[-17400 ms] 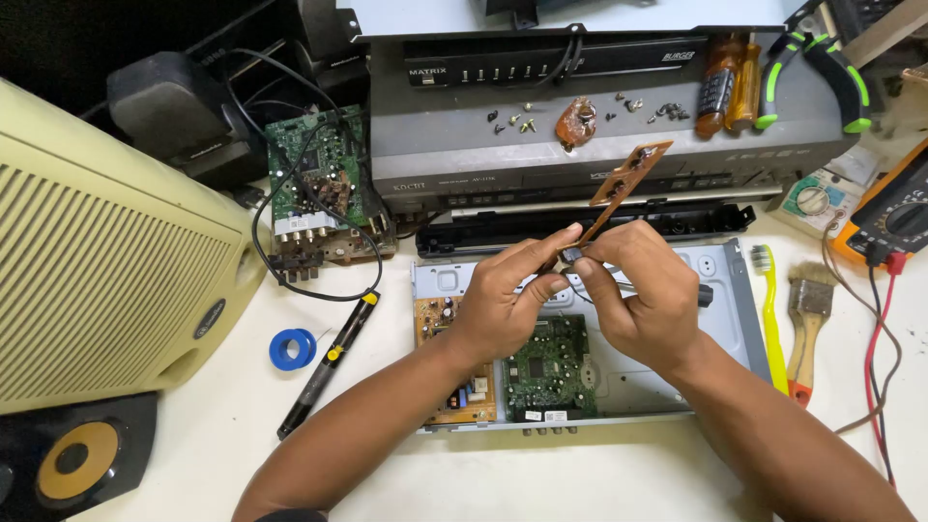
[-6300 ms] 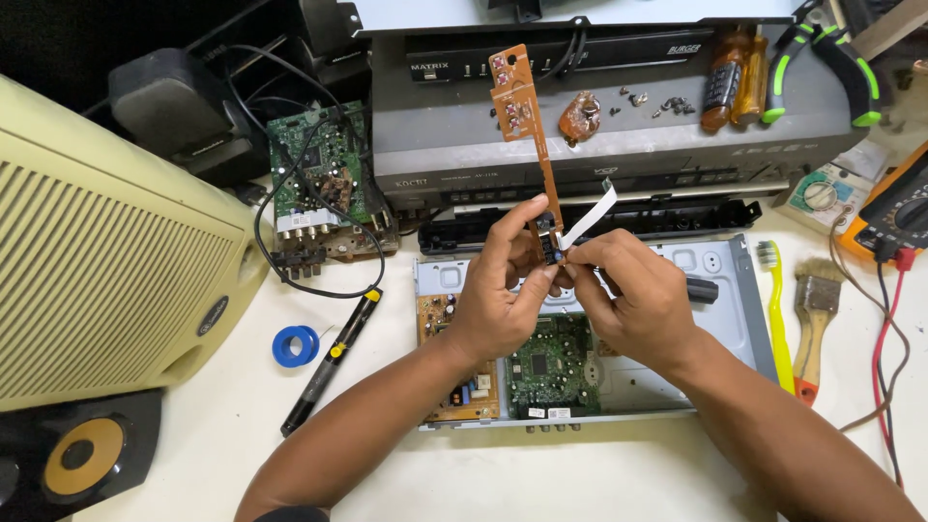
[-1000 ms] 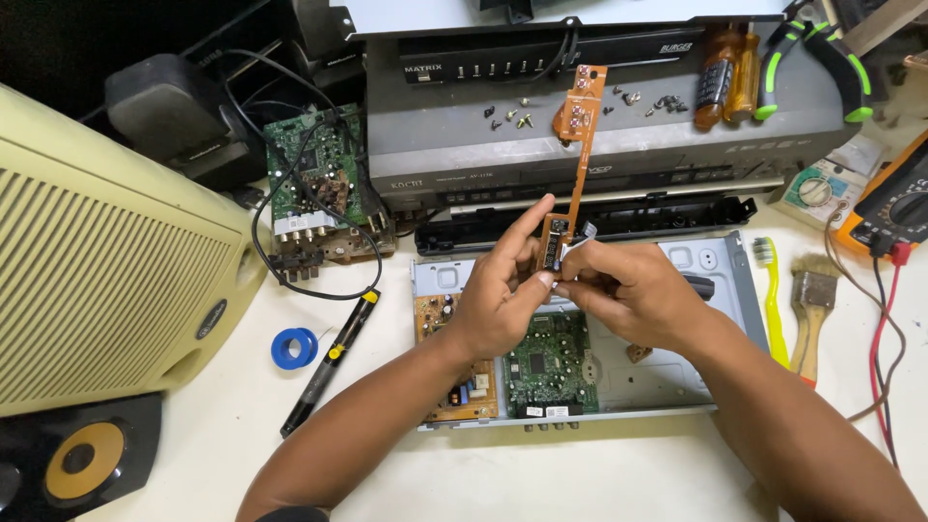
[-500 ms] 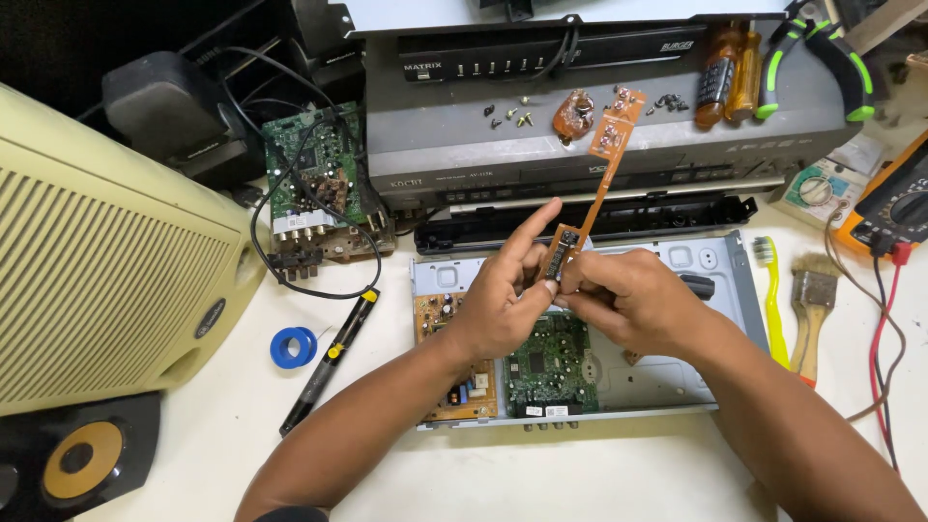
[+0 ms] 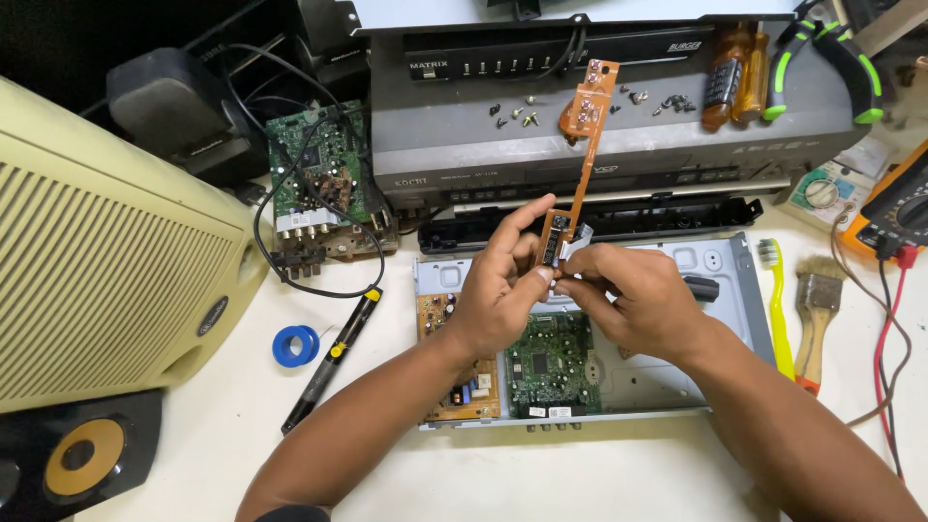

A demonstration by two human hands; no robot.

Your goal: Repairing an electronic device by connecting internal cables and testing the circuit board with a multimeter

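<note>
At the far left a cream speaker cabinet (image 5: pixel 97 280) is lying beside a loose green circuit board (image 5: pixel 314 179), with a blue tape roll (image 5: pixel 295 344) and a black pen-shaped tool (image 5: pixel 333 358) on the white table (image 5: pixel 599 474) near it. In the middle, the open metal chassis (image 5: pixel 720 290) is holding two boards: an orange-brown one (image 5: pixel 454 372) at its left end and a green one (image 5: pixel 554 362) beside it (the right half is showing bare metal).

Above the chassis, the left hand (image 5: pixel 498 290) is pinching the lower end of a narrow orange board strip (image 5: pixel 580 145) between thumb and fingers, which are closed on it. The right hand (image 5: pixel 633 300) is meeting it from the other side, its fingertips pressed together at a small pale ribbon cable (image 5: pixel 577 242) by the strip's base; whether they are gripping the ribbon or the strip itself is hard to tell. The strip is rising from the fingers, leaning slightly right over the grey player (image 5: pixel 599 126) behind.

Compared with half a second ago, the strip is standing more upright, and the hands are hardly moved.

Further right, a yellow toothbrush (image 5: pixel 778 309) and a paintbrush (image 5: pixel 815 314) are lying side by side.
</note>
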